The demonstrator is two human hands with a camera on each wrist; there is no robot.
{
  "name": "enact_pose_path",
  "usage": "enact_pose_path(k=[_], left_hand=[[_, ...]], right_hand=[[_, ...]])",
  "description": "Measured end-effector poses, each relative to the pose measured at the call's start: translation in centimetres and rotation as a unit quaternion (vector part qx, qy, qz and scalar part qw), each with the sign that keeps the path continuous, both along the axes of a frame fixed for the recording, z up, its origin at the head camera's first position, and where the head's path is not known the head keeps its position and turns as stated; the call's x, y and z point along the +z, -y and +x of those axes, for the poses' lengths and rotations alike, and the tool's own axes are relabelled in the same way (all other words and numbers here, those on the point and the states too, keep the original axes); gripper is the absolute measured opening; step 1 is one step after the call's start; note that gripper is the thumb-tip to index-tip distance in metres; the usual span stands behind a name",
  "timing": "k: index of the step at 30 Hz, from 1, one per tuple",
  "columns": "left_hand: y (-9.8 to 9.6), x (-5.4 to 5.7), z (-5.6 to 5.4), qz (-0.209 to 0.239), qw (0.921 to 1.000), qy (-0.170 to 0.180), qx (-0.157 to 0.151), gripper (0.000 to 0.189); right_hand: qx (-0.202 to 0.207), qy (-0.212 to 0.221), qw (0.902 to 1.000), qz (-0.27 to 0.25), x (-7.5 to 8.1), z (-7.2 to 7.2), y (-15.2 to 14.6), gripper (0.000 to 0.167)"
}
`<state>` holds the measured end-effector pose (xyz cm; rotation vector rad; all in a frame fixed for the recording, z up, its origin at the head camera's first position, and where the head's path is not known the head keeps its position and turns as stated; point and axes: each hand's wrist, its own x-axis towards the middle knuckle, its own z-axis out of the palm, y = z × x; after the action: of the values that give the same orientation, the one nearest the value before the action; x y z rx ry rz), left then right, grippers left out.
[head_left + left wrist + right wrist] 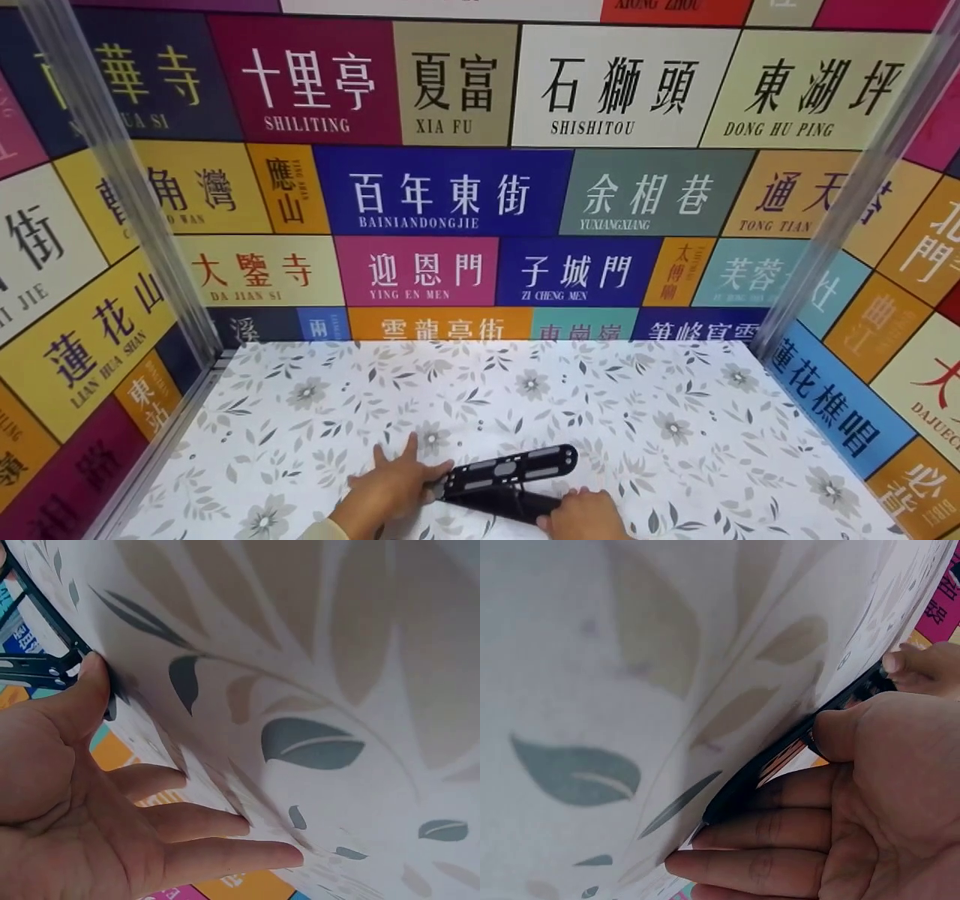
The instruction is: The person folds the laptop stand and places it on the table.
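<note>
step in hand, as i judge it from my end: working a hinge, which way i cannot tell; the next move seems to call for a steady hinge end while one arm swings. left to right: left hand (pixel 394 480), fingers spread, thumb at the hinge; black folding stand (pixel 508 469), between the hands over the flowered tablecloth's (pixel 360 405) near part, long axis roughly left-right, v opening rightward; right hand (pixel 589 516), pinching the near arm's free end.
</note>
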<state>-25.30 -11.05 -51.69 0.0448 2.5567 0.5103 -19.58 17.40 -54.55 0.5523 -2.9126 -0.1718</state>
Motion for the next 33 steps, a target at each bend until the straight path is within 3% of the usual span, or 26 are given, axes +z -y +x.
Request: enact_pose_path(k=[10,18,22,25,28,31,33], left_hand=[[0.3,0.5,-0.5,-0.005,0.9983,-0.045,-0.035,0.055],[0.3,0.3,-0.9,0.01,0.9984,-0.045,-0.032,0.053],[0.3,0.3,-0.6,0.022,0.9972,-0.064,-0.033,0.051],[-0.2,0.4,0.3,0.019,0.9928,-0.108,-0.05,0.053],[-1.0,0.5,1.6,-0.014,0.9804,-0.18,-0.08,0.058],[-2.0,0.6,3.0,-0.055,0.956,-0.269,-0.104,0.051],[-2.7,0.5,3.6,-0.069,0.9354,-0.329,-0.111,0.038]], right_hand=[[0.003,-0.028,0.9995,0.01,-0.5,0.8,0.6,0.045],[-0.008,0.004,0.9998,0.02,-0.4,0.8,0.9,0.046],[-0.012,0.021,0.9995,0.021,0.1,0.8,1.0,0.049],[0.004,0.028,0.9996,0.0,0.8,0.6,0.3,0.056],[0.028,0.009,0.9982,-0.053,1.5,0.1,-1.0,0.058],[0.033,0.009,0.993,-0.113,2.4,-0.8,-2.3,0.053],[0.029,0.047,0.9858,-0.158,3.2,-1.5,-3.0,0.043]])
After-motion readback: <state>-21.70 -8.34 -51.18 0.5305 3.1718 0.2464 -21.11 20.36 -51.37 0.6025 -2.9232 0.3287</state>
